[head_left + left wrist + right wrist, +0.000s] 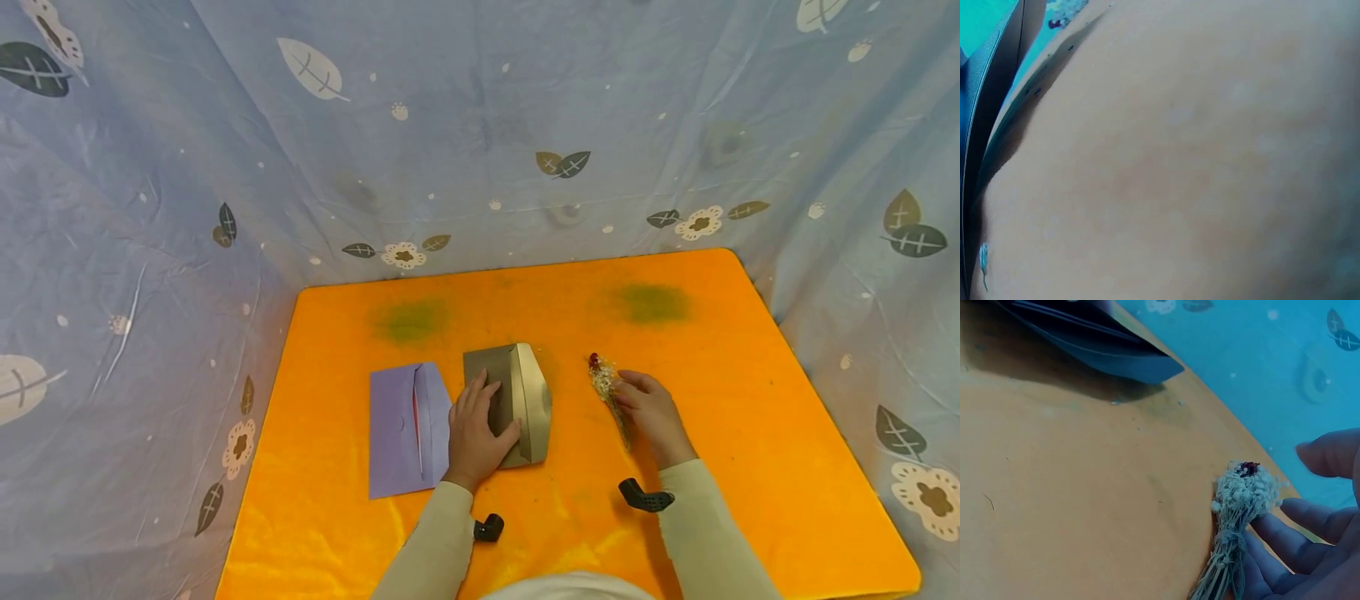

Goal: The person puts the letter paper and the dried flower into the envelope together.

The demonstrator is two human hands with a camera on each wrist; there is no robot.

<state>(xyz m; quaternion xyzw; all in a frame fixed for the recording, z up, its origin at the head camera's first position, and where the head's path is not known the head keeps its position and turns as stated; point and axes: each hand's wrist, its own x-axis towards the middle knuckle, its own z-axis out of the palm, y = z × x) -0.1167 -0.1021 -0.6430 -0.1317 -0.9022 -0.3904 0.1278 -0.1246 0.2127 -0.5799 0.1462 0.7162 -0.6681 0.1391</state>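
My left hand rests on a brownish-gold envelope, fingers spread across its back. The envelope's pointed flap stands raised on the right side. In the left wrist view, blurred skin fills most of the picture, with the dark envelope edge at far left. Beside my right hand lies a small bunch of dried flowers, with white blooms, a dark red one and tied stems. Its stems lie against my right fingers in the right wrist view, while the thumb stands apart from it.
A purple envelope lies left of the gold one, its flap unfolded and a strip of red showing inside. The orange cloth-covered table carries everything. Patterned blue-grey curtains hang behind the table and at both sides.
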